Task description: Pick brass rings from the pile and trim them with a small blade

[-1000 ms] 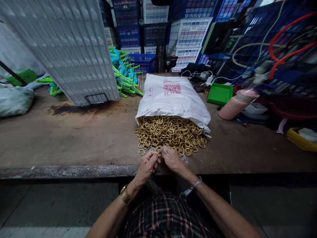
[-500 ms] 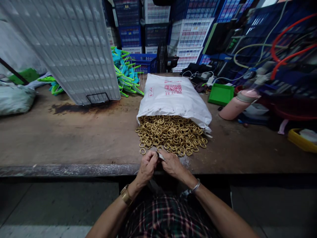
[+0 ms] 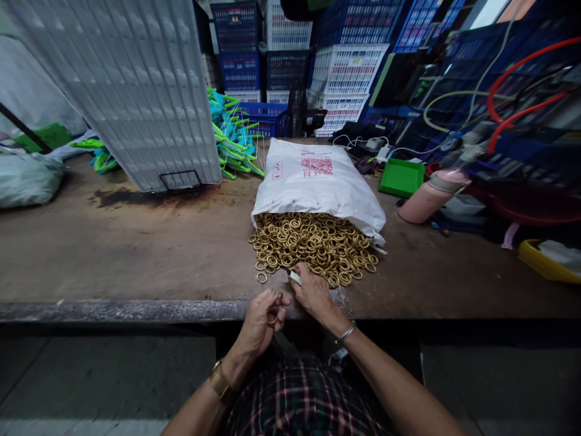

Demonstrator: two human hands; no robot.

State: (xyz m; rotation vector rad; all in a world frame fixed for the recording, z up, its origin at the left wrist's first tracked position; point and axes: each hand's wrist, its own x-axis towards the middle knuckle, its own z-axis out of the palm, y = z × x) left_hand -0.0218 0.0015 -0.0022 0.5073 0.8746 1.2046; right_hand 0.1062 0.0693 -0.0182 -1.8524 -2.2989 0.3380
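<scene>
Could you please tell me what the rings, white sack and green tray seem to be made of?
Gold-coloured rings: possibly metal or coated plastic, with a soft sheen. White sack: probably plastic, matte, judging by its creases. Green tray: likely moulded plastic, smooth and evenly coloured.

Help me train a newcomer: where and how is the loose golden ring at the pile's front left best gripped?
Probably pinch the golden ring across its outer rim, from above and front left: it lies flat, with brown wooden tabletop showing there.
</scene>
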